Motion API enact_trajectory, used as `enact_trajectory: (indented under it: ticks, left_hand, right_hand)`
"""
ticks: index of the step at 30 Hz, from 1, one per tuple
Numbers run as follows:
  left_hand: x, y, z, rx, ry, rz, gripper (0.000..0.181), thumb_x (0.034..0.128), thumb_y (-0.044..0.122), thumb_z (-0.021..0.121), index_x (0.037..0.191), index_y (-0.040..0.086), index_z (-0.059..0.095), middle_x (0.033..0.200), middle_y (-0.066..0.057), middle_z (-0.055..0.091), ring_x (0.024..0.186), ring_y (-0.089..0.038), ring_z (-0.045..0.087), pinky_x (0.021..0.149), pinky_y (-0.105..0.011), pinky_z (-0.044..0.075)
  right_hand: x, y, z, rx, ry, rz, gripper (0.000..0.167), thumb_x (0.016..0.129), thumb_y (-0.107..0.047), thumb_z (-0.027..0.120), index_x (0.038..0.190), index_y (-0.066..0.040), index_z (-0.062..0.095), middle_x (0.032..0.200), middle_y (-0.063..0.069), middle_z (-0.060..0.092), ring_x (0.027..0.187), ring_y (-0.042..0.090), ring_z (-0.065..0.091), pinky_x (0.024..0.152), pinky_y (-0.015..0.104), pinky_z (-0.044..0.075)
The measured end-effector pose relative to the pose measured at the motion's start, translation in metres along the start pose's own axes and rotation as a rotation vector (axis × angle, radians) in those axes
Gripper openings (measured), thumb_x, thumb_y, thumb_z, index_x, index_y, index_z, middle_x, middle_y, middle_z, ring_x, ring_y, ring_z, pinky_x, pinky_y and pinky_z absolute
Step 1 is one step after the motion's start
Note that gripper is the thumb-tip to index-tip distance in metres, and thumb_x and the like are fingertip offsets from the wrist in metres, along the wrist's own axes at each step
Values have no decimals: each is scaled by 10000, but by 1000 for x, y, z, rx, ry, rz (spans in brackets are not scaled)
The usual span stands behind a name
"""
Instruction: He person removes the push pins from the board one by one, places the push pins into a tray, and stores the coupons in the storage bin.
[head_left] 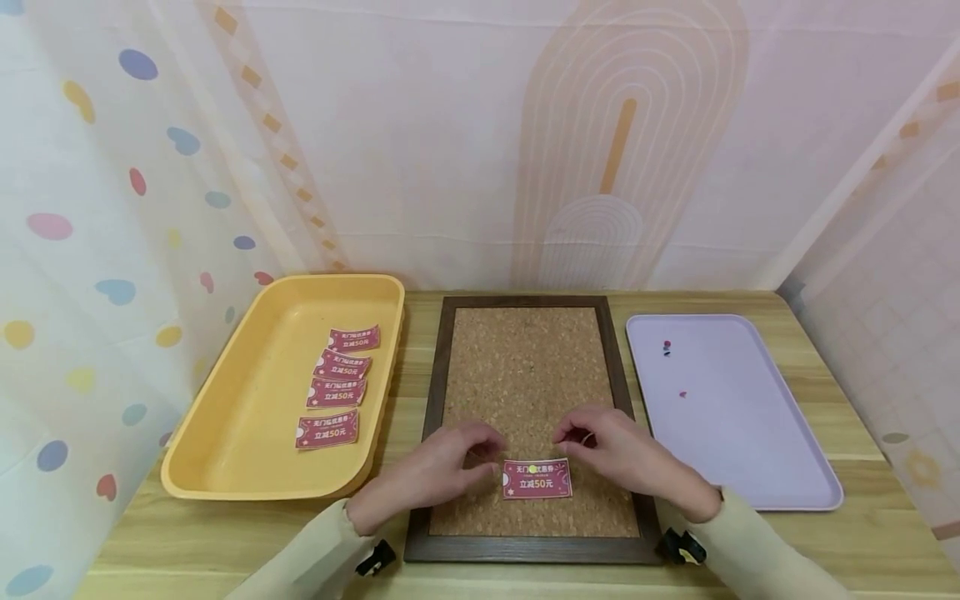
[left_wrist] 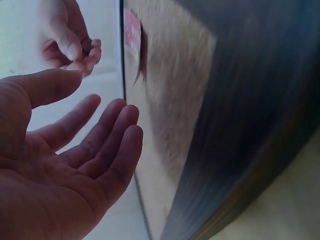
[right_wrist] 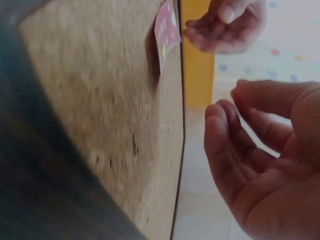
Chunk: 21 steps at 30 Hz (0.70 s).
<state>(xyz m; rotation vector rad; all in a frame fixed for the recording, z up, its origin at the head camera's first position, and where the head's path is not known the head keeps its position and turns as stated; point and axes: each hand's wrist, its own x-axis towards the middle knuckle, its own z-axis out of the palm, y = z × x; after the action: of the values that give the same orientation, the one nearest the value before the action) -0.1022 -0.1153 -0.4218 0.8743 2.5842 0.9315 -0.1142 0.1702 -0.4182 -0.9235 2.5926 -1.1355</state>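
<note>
A red printed coupon [head_left: 537, 483] lies on the lower part of a cork board [head_left: 528, 367] with a dark wooden frame. A yellow round pushpin head [head_left: 532, 469] sits near its top edge. My left hand [head_left: 448, 463] hovers just left of the coupon, fingers loosely bent and apart from the thumb, holding nothing. On the other side, above the coupon's upper right corner, my right hand [head_left: 617, 448] has its thumb near its fingertips, with nothing visible between them. Both wrist views show the coupon's edges lifting a little off the cork.
To the left stands a yellow tray [head_left: 240, 400] holding several more red coupons [head_left: 327, 429]. A lilac tray [head_left: 750, 433] on the right carries a few tiny coloured pins [head_left: 667, 343]. Patterned curtains [head_left: 420, 167] hang behind and beside the wooden table [head_left: 180, 542].
</note>
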Motion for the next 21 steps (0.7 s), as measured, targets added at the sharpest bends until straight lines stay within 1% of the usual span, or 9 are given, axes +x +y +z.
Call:
enact_trajectory:
  ticks: [4, 6, 8, 11, 14, 15, 18, 21]
  left_hand:
    - [2, -2, 3, -88, -44, -32, 242, 951, 91, 700, 1187, 38, 692, 1055, -24, 698, 921, -101, 637, 825, -288, 547]
    - [2, -2, 4, -119, -45, -42, 231, 953, 81, 697, 1178, 34, 690, 1044, -24, 699, 906, -90, 635, 807, -279, 546]
    - [3, -3, 5, -139, -36, -47, 214, 951, 69, 695, 1162, 34, 692, 1026, -22, 700, 893, -90, 636, 792, -274, 544]
    - [5, -4, 8, -146, -12, -63, 190, 949, 59, 693, 1138, 46, 697, 993, 2, 699, 878, -86, 638, 776, -261, 538]
    - [8, -5, 11, -152, 8, -91, 179, 935, 52, 691, 1114, 49, 704, 952, 18, 696, 860, -97, 637, 754, -266, 531]
    - [10, -5, 12, -155, 14, -98, 177, 931, 52, 690, 1107, 48, 706, 943, 15, 697, 856, -100, 637, 749, -269, 530]
    - [12, -5, 13, -166, 16, -113, 158, 929, 58, 689, 1086, 50, 708, 920, 9, 700, 845, -113, 635, 731, -285, 522]
    - [14, -5, 14, -177, 8, -111, 137, 937, 61, 695, 1074, 69, 699, 917, 13, 711, 837, -108, 640, 722, -289, 520]
  right_hand:
    - [4, -4, 6, -45, -11, 7, 36, 979, -108, 706, 992, -114, 740, 931, -97, 686, 856, 53, 618, 778, 317, 550]
    - [6, -5, 9, -65, -18, 10, 31, 976, -125, 711, 980, -120, 741, 919, -109, 682, 845, 41, 611, 770, 297, 536]
    - [8, -6, 12, -63, -31, 10, 27, 971, -126, 716, 970, -123, 743, 903, -111, 678, 823, 34, 602, 746, 279, 528]
    - [12, -7, 16, -65, -49, 8, 35, 955, -113, 727, 951, -141, 747, 879, -117, 669, 789, 24, 577, 712, 259, 506]
    - [15, -7, 21, -52, -77, 29, 65, 945, -92, 722, 939, -151, 747, 855, -118, 658, 755, 21, 559, 672, 249, 489]
    - [16, -6, 22, -55, -85, 36, 50, 949, -106, 720, 933, -144, 748, 849, -121, 654, 748, 18, 555, 665, 249, 483]
    - [19, -6, 26, -59, -118, 55, 60, 944, -102, 720, 918, -149, 746, 825, -130, 639, 725, 21, 541, 645, 256, 469]
    - [23, -6, 29, -71, -151, 60, 79, 938, -113, 734, 885, -172, 735, 793, -143, 617, 698, 22, 518, 630, 261, 447]
